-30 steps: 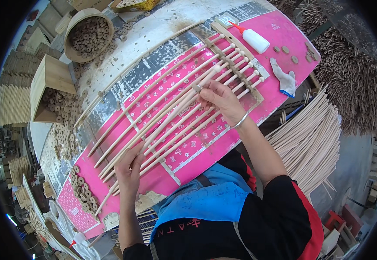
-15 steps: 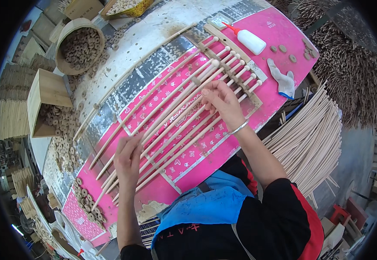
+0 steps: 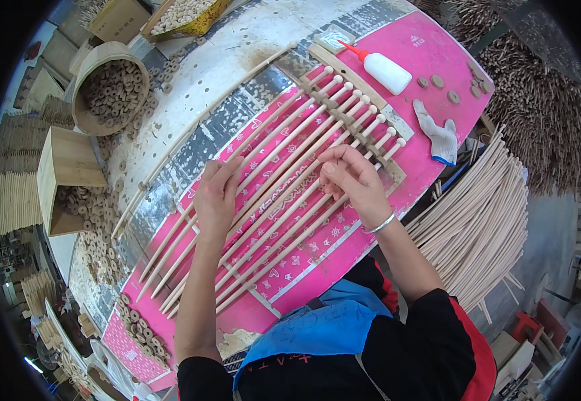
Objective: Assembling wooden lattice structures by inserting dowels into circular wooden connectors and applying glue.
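Several long pale wooden rods (image 3: 268,175) lie side by side across the pink patterned table. Round wooden beads (image 3: 348,86) cap their far ends, which rest in a notched wooden rack (image 3: 378,148). Small brown wooden rings sit on the rods near the rack. My left hand (image 3: 216,200) is over the leftmost rods, its bent fingertips closed on one. Above the rods, short of the rack, hovers my right hand (image 3: 356,182), thumb and fingers curled together; whatever is between them, if anything, is hidden.
A white squeeze bottle (image 3: 387,72) with a red tip and a white glove (image 3: 435,132) lie at the right. A round tub (image 3: 110,90) and a tipped wooden box (image 3: 70,175) of rings stand left. A bundle of rods (image 3: 477,224) lies beside the table, lower right.
The beaded rod that was raised between my hands now lies among the others in the rack. My left hand has moved away from me, up the rods; my right hand has shifted slightly nearer me.
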Demonstrator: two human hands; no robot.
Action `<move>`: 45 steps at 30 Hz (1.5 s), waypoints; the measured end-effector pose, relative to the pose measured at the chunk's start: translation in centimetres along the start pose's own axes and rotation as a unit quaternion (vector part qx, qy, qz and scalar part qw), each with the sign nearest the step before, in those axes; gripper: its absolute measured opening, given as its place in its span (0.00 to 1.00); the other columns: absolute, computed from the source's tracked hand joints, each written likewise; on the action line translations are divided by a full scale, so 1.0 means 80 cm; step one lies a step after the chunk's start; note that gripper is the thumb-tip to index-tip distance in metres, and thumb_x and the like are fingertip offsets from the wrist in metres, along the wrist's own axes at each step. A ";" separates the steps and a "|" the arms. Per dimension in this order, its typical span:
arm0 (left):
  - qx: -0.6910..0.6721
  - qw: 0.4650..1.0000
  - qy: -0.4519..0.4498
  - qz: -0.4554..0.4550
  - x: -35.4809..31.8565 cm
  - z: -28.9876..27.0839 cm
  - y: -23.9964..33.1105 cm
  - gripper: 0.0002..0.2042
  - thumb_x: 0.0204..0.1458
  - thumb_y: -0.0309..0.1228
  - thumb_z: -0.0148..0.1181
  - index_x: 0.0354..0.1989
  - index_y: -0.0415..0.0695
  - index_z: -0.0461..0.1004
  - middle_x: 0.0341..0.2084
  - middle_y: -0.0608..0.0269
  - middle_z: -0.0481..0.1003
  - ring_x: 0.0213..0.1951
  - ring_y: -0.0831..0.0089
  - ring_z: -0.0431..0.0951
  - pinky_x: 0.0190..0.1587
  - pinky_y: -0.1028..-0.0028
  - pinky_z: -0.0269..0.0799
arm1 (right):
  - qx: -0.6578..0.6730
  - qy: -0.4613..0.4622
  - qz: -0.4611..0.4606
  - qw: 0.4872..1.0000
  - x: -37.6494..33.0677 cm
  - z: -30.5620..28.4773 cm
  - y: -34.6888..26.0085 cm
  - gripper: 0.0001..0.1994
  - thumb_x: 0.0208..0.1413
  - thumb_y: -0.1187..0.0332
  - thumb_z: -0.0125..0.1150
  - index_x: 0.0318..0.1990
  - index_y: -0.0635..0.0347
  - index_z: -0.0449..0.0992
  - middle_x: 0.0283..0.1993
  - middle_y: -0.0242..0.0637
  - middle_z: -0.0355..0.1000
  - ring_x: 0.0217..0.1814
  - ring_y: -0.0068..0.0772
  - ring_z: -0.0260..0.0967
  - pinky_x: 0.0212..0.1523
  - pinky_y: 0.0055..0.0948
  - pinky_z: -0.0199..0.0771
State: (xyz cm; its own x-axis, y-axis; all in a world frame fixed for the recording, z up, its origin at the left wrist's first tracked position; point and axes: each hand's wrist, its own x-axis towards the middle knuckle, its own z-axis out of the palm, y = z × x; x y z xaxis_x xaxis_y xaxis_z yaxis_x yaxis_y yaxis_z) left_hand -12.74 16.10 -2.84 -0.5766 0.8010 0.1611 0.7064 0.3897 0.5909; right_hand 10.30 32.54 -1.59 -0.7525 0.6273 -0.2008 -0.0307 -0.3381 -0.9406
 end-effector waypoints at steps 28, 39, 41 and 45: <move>0.156 0.979 0.130 -0.025 0.020 -0.093 -0.201 0.14 0.55 0.19 0.61 0.49 0.45 0.81 0.39 0.54 0.77 0.47 0.53 0.78 0.52 0.58 0.71 | -0.046 -0.046 -0.004 0.998 0.009 0.026 0.008 0.10 0.71 0.64 0.59 0.51 0.59 0.78 0.34 0.26 0.75 0.32 0.13 0.70 0.31 0.14 0.68; -0.172 0.973 -0.072 -0.135 -0.140 -0.193 -0.077 0.12 0.65 0.24 0.58 0.53 0.35 0.80 0.31 0.67 0.74 0.31 0.79 0.72 0.36 0.76 0.69 | 0.090 -0.153 0.050 0.983 0.048 0.117 0.015 0.23 0.71 0.58 0.62 0.68 0.59 0.72 0.42 0.27 0.77 0.37 0.14 0.72 0.34 0.17 0.71; -0.219 0.953 -0.113 -0.176 -0.176 -0.201 -0.058 0.11 0.66 0.25 0.58 0.53 0.34 0.80 0.33 0.68 0.76 0.31 0.81 0.73 0.35 0.78 0.72 | 0.134 -0.174 0.045 0.975 0.047 0.126 0.018 0.16 0.70 0.58 0.64 0.58 0.57 0.78 0.42 0.27 0.78 0.38 0.14 0.74 0.36 0.17 0.74; -0.274 0.921 -0.132 -0.243 -0.237 -0.214 -0.042 0.13 0.67 0.24 0.58 0.57 0.34 0.77 0.36 0.67 0.77 0.40 0.81 0.78 0.43 0.78 0.76 | 0.125 -0.168 0.042 0.977 0.033 0.134 0.021 0.11 0.69 0.58 0.65 0.41 0.56 0.81 0.36 0.28 0.78 0.32 0.18 0.77 0.34 0.22 0.81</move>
State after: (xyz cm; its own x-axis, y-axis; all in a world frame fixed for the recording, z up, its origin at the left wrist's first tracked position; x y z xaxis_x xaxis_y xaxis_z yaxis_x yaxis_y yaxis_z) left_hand -11.23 -8.18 5.67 -0.5996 0.7029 -0.3827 0.0352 0.5009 0.8648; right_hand 1.20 26.14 -0.82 -0.9314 0.3388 -0.1329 -0.0886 -0.5654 -0.8201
